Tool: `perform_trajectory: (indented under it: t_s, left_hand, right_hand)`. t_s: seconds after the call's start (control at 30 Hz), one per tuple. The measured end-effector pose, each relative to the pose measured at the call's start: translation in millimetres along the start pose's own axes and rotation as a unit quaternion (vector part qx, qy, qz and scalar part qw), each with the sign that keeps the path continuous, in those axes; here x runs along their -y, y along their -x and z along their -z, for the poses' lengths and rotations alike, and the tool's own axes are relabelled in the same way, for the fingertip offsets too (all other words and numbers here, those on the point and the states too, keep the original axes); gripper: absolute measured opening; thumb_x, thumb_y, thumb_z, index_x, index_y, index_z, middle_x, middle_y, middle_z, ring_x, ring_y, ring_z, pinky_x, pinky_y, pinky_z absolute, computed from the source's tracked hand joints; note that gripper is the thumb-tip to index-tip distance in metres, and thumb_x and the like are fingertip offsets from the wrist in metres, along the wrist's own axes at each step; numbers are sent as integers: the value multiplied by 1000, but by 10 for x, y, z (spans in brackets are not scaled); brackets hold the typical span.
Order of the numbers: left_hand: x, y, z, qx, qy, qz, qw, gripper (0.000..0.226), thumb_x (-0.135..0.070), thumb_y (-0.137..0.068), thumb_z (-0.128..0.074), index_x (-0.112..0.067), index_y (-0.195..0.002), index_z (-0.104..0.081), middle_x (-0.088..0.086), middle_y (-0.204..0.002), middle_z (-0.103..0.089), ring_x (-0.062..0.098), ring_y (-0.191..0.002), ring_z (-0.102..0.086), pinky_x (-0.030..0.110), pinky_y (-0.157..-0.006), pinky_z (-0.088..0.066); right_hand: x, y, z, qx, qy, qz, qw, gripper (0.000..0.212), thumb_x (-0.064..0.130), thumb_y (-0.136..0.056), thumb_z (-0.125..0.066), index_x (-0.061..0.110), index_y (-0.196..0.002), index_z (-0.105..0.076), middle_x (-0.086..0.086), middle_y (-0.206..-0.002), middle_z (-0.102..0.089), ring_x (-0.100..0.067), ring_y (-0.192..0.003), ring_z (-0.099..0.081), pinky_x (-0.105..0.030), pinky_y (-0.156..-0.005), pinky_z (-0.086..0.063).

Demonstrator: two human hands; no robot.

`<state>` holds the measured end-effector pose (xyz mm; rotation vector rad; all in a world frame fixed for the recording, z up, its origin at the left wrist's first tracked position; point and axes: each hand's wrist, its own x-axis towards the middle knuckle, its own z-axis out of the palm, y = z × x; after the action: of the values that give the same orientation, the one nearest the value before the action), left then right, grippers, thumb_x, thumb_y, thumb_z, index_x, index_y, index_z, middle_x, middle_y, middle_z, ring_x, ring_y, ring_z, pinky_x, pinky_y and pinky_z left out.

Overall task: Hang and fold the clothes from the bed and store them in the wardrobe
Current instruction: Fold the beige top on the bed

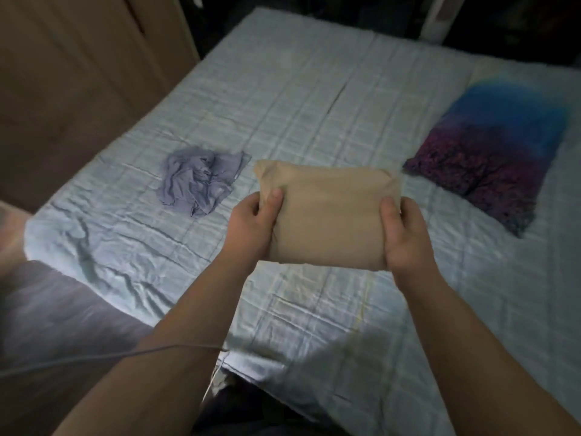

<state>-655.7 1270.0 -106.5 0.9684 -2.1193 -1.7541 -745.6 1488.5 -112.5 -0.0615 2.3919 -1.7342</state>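
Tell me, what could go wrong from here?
The beige bundle is held only at its two ends by the left hand and right hand, so its folds may slip open on the way. The lilac garment lies crumpled on the bed and might be forgotten.

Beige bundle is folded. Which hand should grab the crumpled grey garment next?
Left hand: the grey garment lies just beyond it on the bed. Right hand could keep the beige bundle.
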Motion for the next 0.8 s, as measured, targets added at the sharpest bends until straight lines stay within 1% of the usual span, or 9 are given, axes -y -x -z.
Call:
perform_trajectory:
  t_s: [0.07,0.17,0.3,0.4,0.47,0.57,0.63,0.73,0.8]
  left_hand:
    - [-250,79,344,-37,-7,-37,999,53,-57,-91,-56,-6,-77,-58,10,-67,-56,5,-60,-50,23,-58,-40]
    - [-491,157,926,-99,-9,-76,992,47,-49,-94,-58,-12,-67,-50,0,-61,-45,4,-54,-41,25,-55,-34]
    - [-614,292,1883,-174,-5,-115,978,45,-49,-95,-57,-10,-71,-56,-5,-60,-51,2,-52,-45,17,-50,-34]
    - [-588,406,2761,-231,-20,-134,963,39,-44,-96,-56,-17,-68,-54,-16,-55,-53,-2,-52,-48,14,-49,-34]
    - [-514,491,3431,-266,-31,-144,953,37,-43,-96,-56,-22,-66,-52,-15,-56,-53,-5,-53,-49,14,-50,-34]
    - [-404,733,4535,-319,-63,-151,933,35,-39,-98,-55,-21,-68,-52,-10,-61,-54,-5,-55,-51,13,-52,-35]
    - [-305,942,5246,-358,-71,-151,919,35,-41,-98,-54,-17,-73,-57,-6,-67,-59,0,-59,-53,16,-54,-37]
    - [-81,1301,6229,-431,-69,-137,889,47,-59,-91,-49,-15,-77,-60,3,-71,-63,18,-66,-57,39,-61,-42]
    - [70,1518,6758,-480,-70,-126,865,60,-66,-85,-44,-8,-79,-59,12,-73,-63,23,-65,-55,45,-63,-43]
  right_hand:
    - [371,114,-146,4,8,46,999,31,46,-99,-48,17,-100,-57,7,-90,-62,12,-70,-55,-10,-62,-40]
    - [869,312,-499,20,-11,102,995,33,56,-94,-47,25,-95,-56,8,-89,-64,8,-75,-57,-19,-68,-43]
    - [1513,595,-1202,61,-33,162,984,41,64,-84,-44,26,-93,-56,11,-87,-63,9,-73,-56,-15,-66,-42]
    - [1933,893,-1920,106,-37,202,973,31,56,-91,-46,26,-91,-56,12,-87,-63,8,-74,-57,-11,-62,-42]
    - [2182,1158,-2478,127,-35,231,964,27,53,-93,-46,28,-93,-56,13,-87,-62,10,-76,-57,-6,-59,-39]
    - [2568,1652,-3409,166,-51,264,949,32,54,-93,-48,25,-100,-59,13,-90,-63,5,-82,-59,-9,-63,-40]
    - [2837,2014,-4037,208,-67,270,938,38,58,-88,-46,25,-103,-60,14,-95,-64,6,-85,-58,-14,-69,-42]
    - [3219,2602,-4944,278,-96,288,911,39,56,-85,-47,23,-103,-60,17,-93,-63,16,-81,-56,-5,-68,-39]
    - [3421,2951,-5469,315,-105,296,896,37,56,-87,-51,22,-99,-60,13,-92,-65,14,-80,-56,-4,-66,-39]
